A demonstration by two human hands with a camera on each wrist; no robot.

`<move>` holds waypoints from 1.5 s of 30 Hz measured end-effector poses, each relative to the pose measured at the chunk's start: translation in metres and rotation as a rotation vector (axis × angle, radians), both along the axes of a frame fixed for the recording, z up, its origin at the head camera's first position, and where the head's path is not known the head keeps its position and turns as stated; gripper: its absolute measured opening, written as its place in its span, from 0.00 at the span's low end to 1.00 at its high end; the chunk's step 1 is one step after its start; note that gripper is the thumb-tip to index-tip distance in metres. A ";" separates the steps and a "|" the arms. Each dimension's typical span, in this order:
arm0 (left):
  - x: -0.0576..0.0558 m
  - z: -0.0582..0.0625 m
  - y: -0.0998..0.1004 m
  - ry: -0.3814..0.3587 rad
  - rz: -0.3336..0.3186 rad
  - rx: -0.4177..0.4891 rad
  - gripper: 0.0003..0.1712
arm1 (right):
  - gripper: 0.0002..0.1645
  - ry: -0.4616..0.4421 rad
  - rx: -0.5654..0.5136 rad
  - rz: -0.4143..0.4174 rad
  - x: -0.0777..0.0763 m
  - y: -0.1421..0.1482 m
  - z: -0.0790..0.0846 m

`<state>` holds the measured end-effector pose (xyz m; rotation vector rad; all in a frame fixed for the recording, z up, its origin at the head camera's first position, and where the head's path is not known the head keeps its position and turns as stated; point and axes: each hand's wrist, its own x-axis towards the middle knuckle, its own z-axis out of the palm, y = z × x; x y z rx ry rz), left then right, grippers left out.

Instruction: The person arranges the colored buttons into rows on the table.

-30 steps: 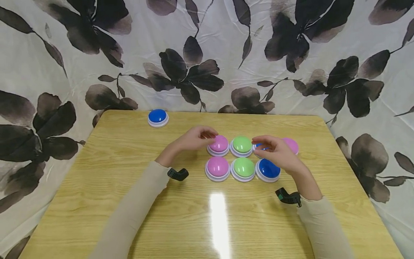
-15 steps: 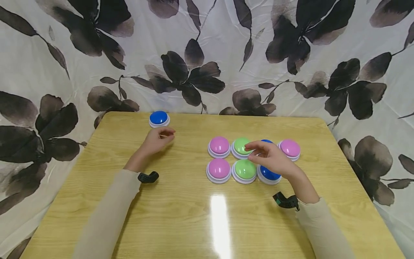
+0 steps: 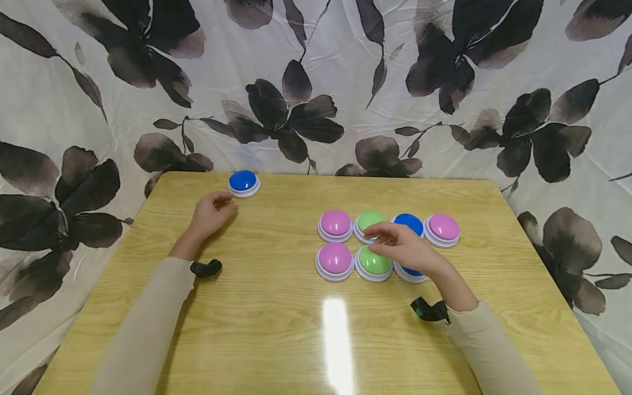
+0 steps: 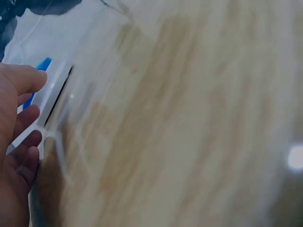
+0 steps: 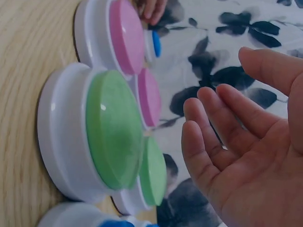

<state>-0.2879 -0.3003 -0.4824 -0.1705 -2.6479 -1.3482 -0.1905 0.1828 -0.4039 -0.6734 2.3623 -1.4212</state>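
Note:
A blue push button (image 3: 242,180) on a white round base stands alone near the table's back left. My left hand (image 3: 209,215) is at its near left side, fingers loosely bent; whether the fingertips touch the base I cannot tell. In the left wrist view, part of the blue button (image 4: 29,100) shows behind that hand (image 4: 16,132). My right hand (image 3: 402,244) hovers over the green buttons, holding nothing. It partly covers the back green button (image 3: 369,220), the front green button (image 3: 373,262) and the front blue button (image 3: 412,272). The right wrist view shows its relaxed fingers (image 5: 194,149) apart from the buttons.
Two pink buttons (image 3: 335,258) form the left end of the two button rows. The back row continues with another blue button (image 3: 408,221) and a pink button (image 3: 443,226) at its right end. A flowered cloth (image 3: 316,82) hangs behind the wooden table (image 3: 276,329).
My left hand has moved left from the back pink button to beside the lone blue button. My right hand has shifted slightly left and nearer, uncovering the back blue button.

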 end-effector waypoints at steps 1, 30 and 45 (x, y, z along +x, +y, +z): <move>-0.002 0.000 -0.002 -0.008 0.011 -0.010 0.25 | 0.21 -0.001 0.004 0.008 0.000 -0.003 -0.001; -0.063 0.009 0.015 -0.152 0.106 -0.233 0.51 | 0.22 -0.052 -0.092 0.016 -0.027 -0.068 -0.002; -0.061 0.001 0.008 -0.112 0.163 -0.251 0.52 | 0.20 -0.061 -0.114 0.032 -0.043 -0.114 -0.012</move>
